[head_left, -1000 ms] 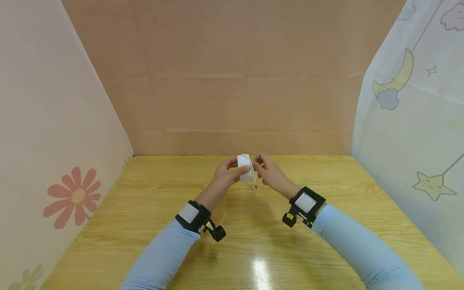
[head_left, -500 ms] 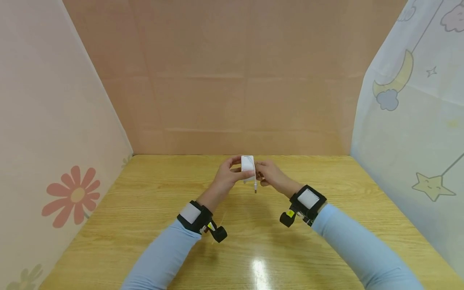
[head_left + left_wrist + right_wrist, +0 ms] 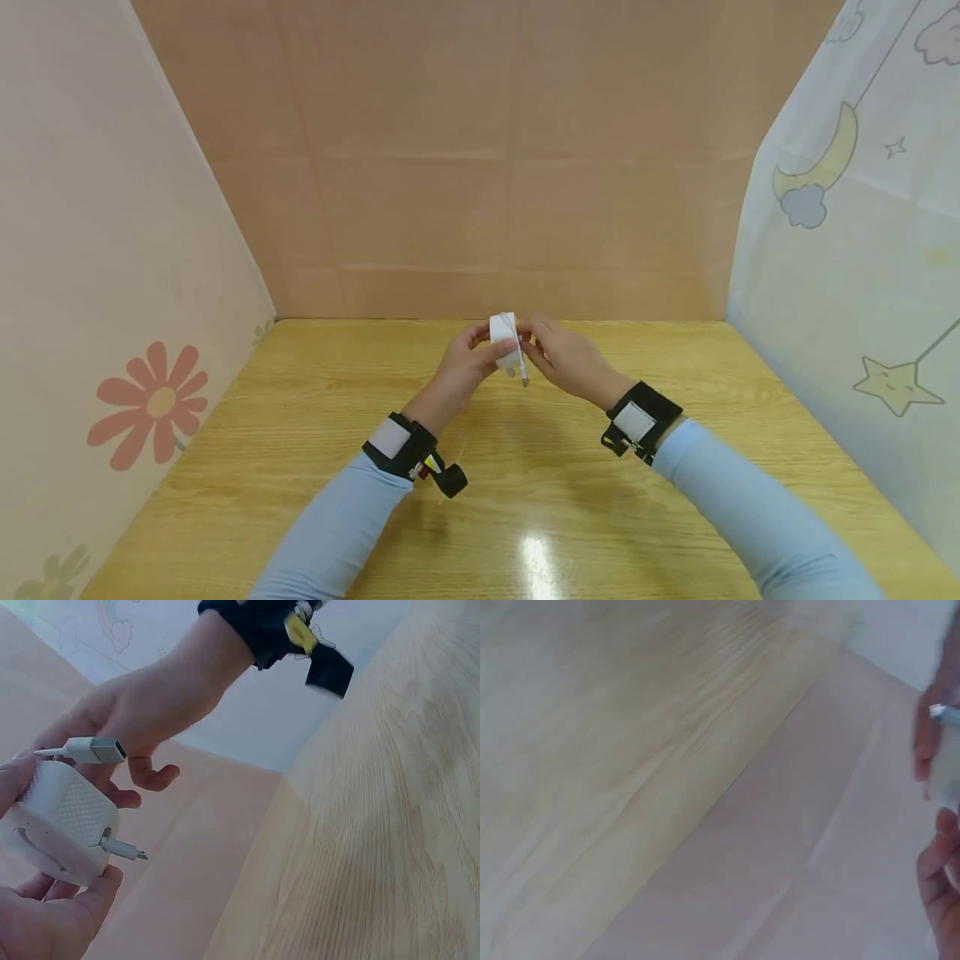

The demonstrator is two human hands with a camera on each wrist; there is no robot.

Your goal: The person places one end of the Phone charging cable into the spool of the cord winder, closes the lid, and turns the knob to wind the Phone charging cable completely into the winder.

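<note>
My left hand (image 3: 474, 357) grips a small white charger block (image 3: 504, 340) above the far middle of the wooden table (image 3: 300, 433). In the left wrist view the charger block (image 3: 64, 825) has a dimpled face, with a thin white cable (image 3: 120, 848) coming from its side. My right hand (image 3: 546, 350) meets the block from the right, its fingers curled and pinching the white cable close to the block. The cable's USB plug (image 3: 524, 379) hangs just below the hands. That USB plug (image 3: 97, 750) sticks out in front of the right hand (image 3: 142, 712).
A tan cardboard wall (image 3: 487, 167) closes the back of the table. A flower-print sheet (image 3: 112, 292) stands on the left and a moon-and-star sheet (image 3: 847, 208) on the right. Black wrist straps with cameras (image 3: 408, 450) sit on both light blue sleeves.
My right hand has turned over and lifted slightly against the charger block, so its wrist camera now shows less. The block has tilted a little; the left hand has stayed in place.
</note>
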